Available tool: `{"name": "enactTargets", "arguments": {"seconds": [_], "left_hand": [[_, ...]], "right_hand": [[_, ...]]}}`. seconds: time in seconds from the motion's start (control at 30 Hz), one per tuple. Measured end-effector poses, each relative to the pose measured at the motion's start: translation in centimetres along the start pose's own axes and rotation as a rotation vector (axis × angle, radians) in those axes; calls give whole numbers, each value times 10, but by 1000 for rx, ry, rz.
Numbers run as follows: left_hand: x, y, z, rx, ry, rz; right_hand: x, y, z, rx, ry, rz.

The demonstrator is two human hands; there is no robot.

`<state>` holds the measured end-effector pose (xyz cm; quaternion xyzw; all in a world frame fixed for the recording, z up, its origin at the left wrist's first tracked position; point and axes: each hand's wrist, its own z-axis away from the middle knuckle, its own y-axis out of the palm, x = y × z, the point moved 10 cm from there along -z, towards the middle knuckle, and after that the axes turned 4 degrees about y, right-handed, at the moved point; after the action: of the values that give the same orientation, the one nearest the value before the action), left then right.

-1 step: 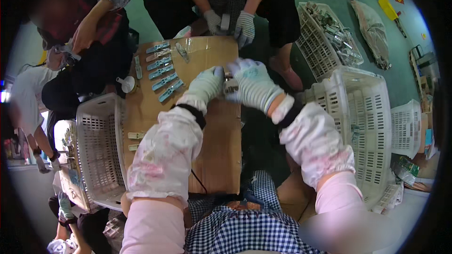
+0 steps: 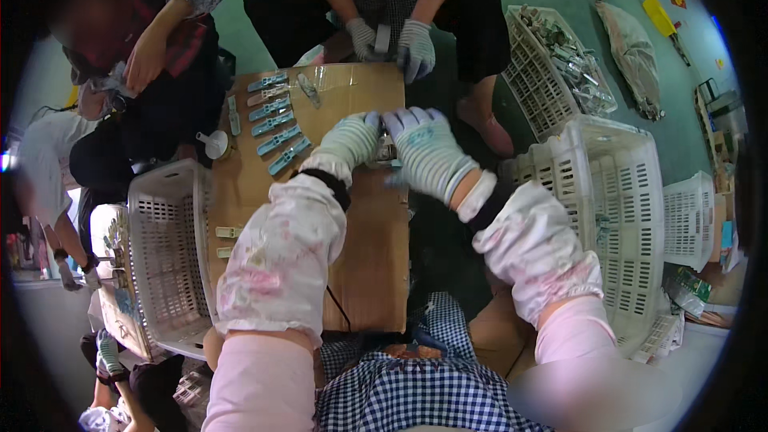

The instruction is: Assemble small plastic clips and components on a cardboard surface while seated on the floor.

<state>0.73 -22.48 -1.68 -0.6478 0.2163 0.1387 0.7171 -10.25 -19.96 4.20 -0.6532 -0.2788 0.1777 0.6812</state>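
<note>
My left hand (image 2: 350,141), in a striped glove, is closed at the right side of a brown cardboard-topped surface (image 2: 368,248). Facing it is my gloved right hand (image 2: 430,150), its fingers bent over the same spot near the edge. Between them shows a small shiny metallic thing (image 2: 386,149), mostly hidden by the fingers, so its kind cannot be told. Left of my hands, several blue clips (image 2: 278,138) lie in a slanted row, with a pinkish clip (image 2: 266,94) among them. A clear grey clip (image 2: 309,90) rests apart, nearer the far edge.
A white plastic basket (image 2: 170,252) stands against the left side; another basket (image 2: 624,224) stands at right. Beyond it, a crate (image 2: 544,84) holds metallic parts. Opposite sits a person with gloved hands (image 2: 416,50); another person's bare hand (image 2: 146,62) is at far left. A white funnel (image 2: 214,144) stands beside the clips.
My right hand's fingers have shifted slightly and curled in closer to my left hand. The bare hand of the person at far left has moved a little. The clips lie unchanged.
</note>
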Motion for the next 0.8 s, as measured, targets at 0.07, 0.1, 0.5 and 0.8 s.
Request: {"name": "enactTargets", "arguments": {"seconds": [0.07, 0.1, 0.5, 0.8], "left_hand": [[8, 16, -23, 192, -137, 133], [3, 19, -22, 200, -133, 136], [-22, -24, 31, -78, 33, 112], [-31, -19, 43, -367, 112, -83]], "right_hand": [[-3, 3, 0, -230, -30, 174], [-3, 2, -3, -223, -22, 176], [35, -38, 4, -300, -165, -85], [7, -5, 8, -74, 80, 60]]}}
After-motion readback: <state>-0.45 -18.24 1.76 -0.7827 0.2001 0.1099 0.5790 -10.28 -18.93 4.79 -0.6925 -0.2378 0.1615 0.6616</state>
